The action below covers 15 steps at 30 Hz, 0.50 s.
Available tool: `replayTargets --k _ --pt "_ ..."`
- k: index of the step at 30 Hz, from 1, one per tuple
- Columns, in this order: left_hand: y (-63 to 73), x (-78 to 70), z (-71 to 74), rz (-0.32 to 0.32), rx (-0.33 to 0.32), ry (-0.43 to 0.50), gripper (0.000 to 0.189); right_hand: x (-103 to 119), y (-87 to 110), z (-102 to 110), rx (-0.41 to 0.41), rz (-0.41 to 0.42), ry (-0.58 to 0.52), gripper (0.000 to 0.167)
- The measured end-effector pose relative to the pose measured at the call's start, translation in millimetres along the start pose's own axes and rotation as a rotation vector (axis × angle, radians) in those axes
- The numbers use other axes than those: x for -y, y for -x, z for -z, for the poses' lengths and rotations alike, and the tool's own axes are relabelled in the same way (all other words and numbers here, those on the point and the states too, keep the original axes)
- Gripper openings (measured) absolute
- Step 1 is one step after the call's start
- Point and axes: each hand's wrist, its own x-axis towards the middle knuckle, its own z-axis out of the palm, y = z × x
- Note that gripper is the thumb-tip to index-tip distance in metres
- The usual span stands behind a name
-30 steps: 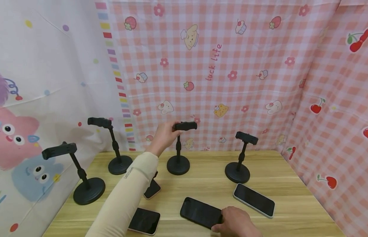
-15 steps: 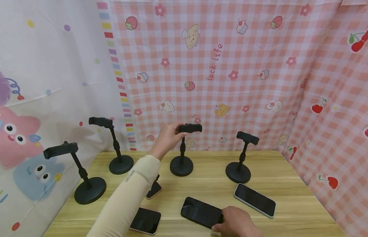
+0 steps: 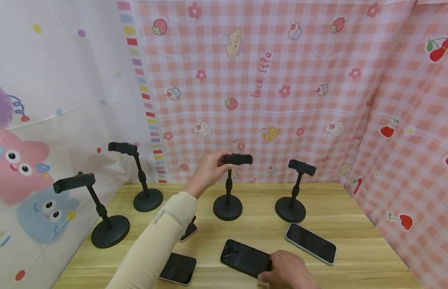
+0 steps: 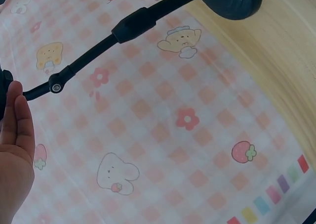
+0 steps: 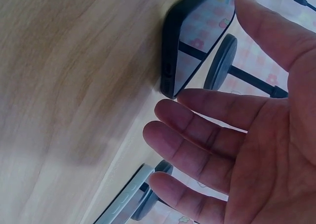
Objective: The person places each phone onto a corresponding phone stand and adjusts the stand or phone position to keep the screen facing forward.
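Note:
My left hand point(image 3: 208, 173) grips the clamp end of a black phone stand point(image 3: 228, 186) at mid-table. In the left wrist view its fingers point(image 4: 20, 122) lie by the clamp, most of which is cut off at the frame edge. A black smartphone point(image 3: 243, 257) lies flat, screen up, in front of that stand. At its right end rests my right hand point(image 3: 286, 268). The right wrist view has the index fingertip at a corner of the phone point(image 5: 173, 61) and the thumb by its other edge, the remaining fingers loosely extended.
Other black phone stands are at the left front point(image 3: 107, 230), left back point(image 3: 148, 199) and right point(image 3: 290, 208). A white-edged smartphone point(image 3: 311, 243) lies at right; two more phones, one nearer point(image 3: 178, 269) and one farther point(image 3: 189, 232), are partly behind my left sleeve. Patterned cloth point(image 3: 281, 112) borders the wooden table.
The middle phone stand has shifted to the right and slightly toward me, with my left hand on its clamp. My right hand and the black smartphone stay in place.

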Motion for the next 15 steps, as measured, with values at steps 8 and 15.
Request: replayTargets --k 8,15 --pt "4.1 -2.4 0.2 -0.014 0.027 0.019 0.03 2.9 -0.4 0.6 -0.003 -0.001 0.031 0.051" --pt "4.7 -1.7 0.3 -0.028 0.05 -0.024 0.031 3.5 -2.3 1.2 0.018 -0.012 0.051 0.054"
